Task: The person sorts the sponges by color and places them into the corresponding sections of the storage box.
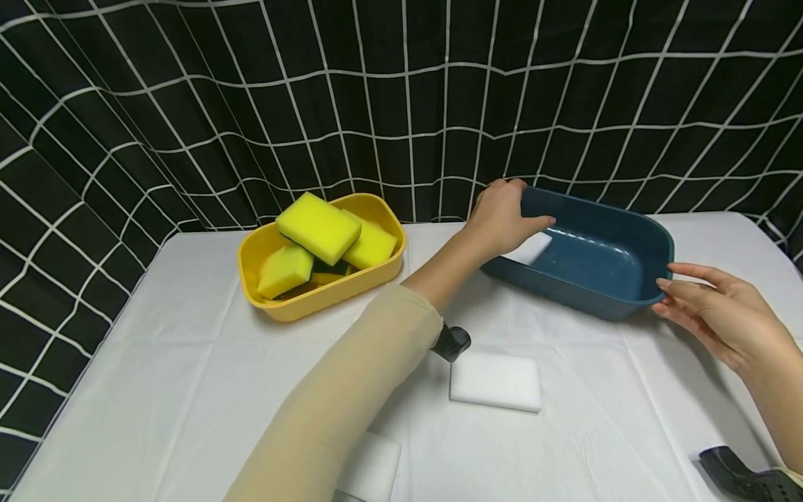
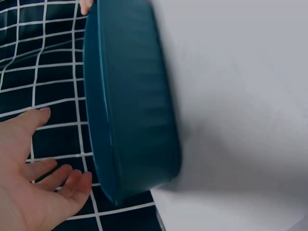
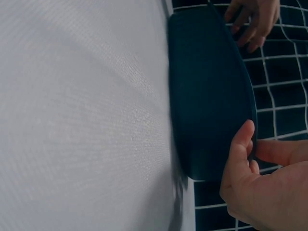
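A dark blue plastic bin (image 1: pixel 596 258) stands at the back right of the table, with a white sponge (image 1: pixel 533 247) lying inside its left part. Above that left end is my left hand (image 1: pixel 502 216), thumb and fingers spread; in the left wrist view the hand (image 2: pixel 31 180) holds nothing and its fingers are apart from the bin (image 2: pixel 139 96). My right hand (image 1: pixel 721 307) pinches the bin's right rim. The right wrist view shows its thumb and fingers (image 3: pixel 239 154) on either side of that rim.
Left of the blue bin, a yellow bin (image 1: pixel 339 293) holds several yellow sponges (image 1: pixel 320 226) with dark scouring sides. Two white sponges lie nearer on the white cloth, one in the middle (image 1: pixel 495 380), another (image 1: pixel 373 467) partly under the left sleeve. A black gridded curtain (image 1: pixel 426 104) hangs behind.
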Tool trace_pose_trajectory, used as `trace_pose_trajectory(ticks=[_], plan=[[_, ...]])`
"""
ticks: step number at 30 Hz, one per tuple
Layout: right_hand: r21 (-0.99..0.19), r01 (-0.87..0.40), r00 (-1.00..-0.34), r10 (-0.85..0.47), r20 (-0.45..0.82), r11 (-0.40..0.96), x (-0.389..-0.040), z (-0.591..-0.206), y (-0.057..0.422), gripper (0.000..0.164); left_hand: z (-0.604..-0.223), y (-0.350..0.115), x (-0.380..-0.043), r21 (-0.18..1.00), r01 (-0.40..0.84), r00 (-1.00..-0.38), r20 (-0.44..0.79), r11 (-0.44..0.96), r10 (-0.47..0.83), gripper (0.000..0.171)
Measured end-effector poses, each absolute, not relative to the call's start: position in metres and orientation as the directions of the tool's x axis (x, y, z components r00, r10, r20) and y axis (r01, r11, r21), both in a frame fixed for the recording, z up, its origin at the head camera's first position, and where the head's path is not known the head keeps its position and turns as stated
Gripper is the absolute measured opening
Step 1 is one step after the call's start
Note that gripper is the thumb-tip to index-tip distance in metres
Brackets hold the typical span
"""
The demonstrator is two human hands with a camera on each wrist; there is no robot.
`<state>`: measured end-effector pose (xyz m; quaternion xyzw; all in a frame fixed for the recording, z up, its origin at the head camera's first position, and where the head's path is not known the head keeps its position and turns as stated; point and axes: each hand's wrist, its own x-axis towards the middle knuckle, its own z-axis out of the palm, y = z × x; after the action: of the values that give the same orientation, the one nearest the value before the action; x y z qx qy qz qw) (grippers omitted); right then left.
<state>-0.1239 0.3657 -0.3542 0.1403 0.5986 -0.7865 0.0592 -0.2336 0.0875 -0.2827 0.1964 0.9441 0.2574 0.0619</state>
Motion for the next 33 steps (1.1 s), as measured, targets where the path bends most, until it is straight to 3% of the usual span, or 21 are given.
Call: trace_pose_trajectory(ticks=[12, 33], plan=[[-0.927, 0.289, -0.943, 0.094, -0.318, -0.241, -0.123, -0.352, 0.364, 0.026, -0.287, 0.072, -0.229, 0.605, 0.363, -0.902, 0.037, 0.709, 0.430, 0.065], [-0.928, 0.303, -0.935, 0.118, -0.333, -0.217, -0.124, -0.353, 0.365, 0.029, -0.293, 0.050, -0.198, 0.651, 0.479, -0.826, 0.108, 0.589, 0.553, 0.061]])
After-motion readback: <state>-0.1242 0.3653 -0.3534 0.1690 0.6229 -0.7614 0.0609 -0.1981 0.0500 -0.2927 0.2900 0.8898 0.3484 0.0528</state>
